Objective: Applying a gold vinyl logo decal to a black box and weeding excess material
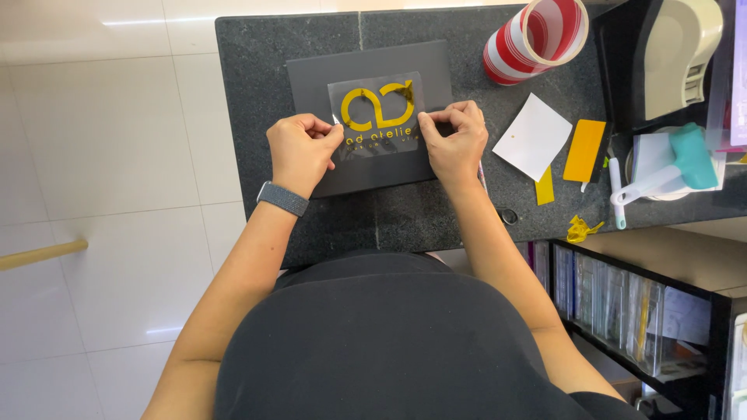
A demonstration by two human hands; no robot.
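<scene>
A clear transfer film [377, 109] carrying a gold vinyl design lies over a dark grey card [369, 167] on the black stone counter [249, 93]. My left hand [301, 152] pinches the film's left edge with its fingers closed on it. At the right edge my right hand [455, 140] pinches the film the same way. A grey watch band sits on my left wrist. The lower part of the film is hidden behind my fingers.
A red-and-white striped roll [537, 39] lies at the back right. A white paper square [533, 136], a yellow scraper [583, 152], yellow vinyl scraps [580, 229], a white and teal tool [661, 175] and a beige tape dispenser [677, 54] lie to the right. Shelves stand below.
</scene>
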